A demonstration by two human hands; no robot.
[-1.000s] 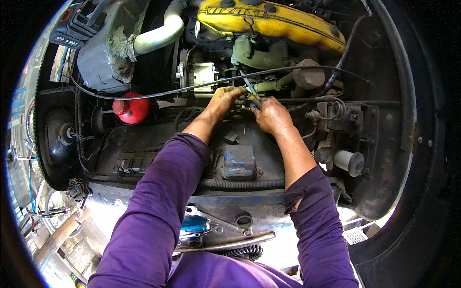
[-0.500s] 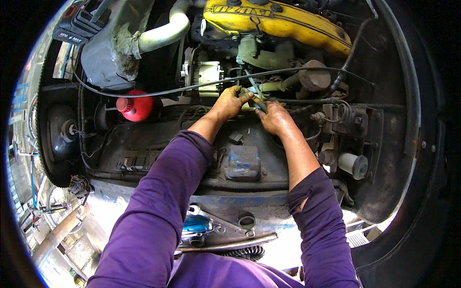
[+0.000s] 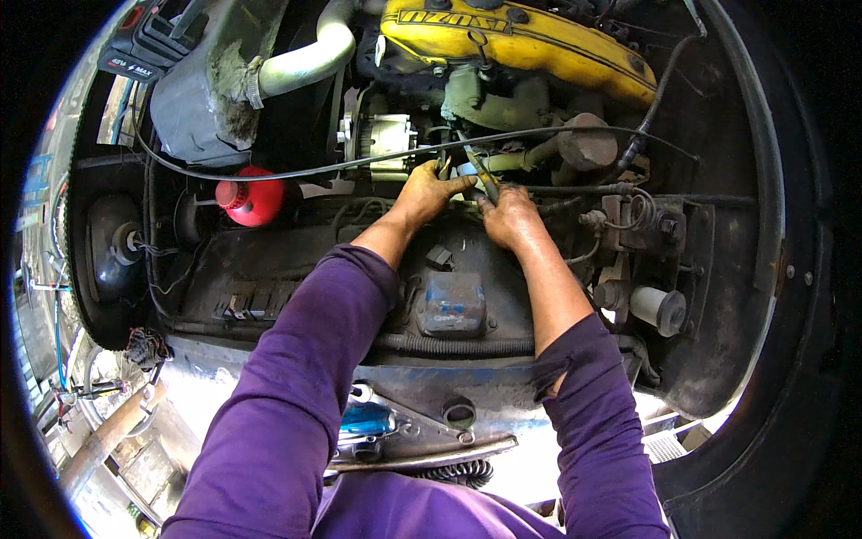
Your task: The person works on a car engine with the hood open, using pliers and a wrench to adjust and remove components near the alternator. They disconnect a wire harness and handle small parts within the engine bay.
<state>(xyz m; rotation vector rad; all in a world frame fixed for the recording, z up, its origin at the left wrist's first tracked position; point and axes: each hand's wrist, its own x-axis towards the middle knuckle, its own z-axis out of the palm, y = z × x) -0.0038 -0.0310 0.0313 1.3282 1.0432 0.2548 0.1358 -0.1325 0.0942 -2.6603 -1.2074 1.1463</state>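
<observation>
My right hand (image 3: 510, 216) is closed around a slim hand tool (image 3: 486, 180) with a yellow and dark handle. Its narrow metal end points up and to the left, toward the engine; its exact kind is unclear. Just to the left, my left hand (image 3: 426, 192) is closed, thumb reaching toward the tool, with a small dark piece at its fingertips that I cannot make out. Both hands are over the near side of the engine, beside a silver alternator (image 3: 388, 145). A thin black cable (image 3: 359, 165) arches across just beyond my fingers.
A yellow engine cover (image 3: 521, 45) lies at the far side. At left are a red bottle-like container (image 3: 254, 198), a pale bent pipe (image 3: 305, 72) and a power tool battery (image 3: 135, 61). Nearer stand a worn blue-black box (image 3: 452, 305) and, at right, a white cylindrical filter (image 3: 657, 309).
The tool in my right hand has turned more upright, and its handle shows more. My left fingers have shifted slightly left, away from it, while both forearms stay nearly in place.
</observation>
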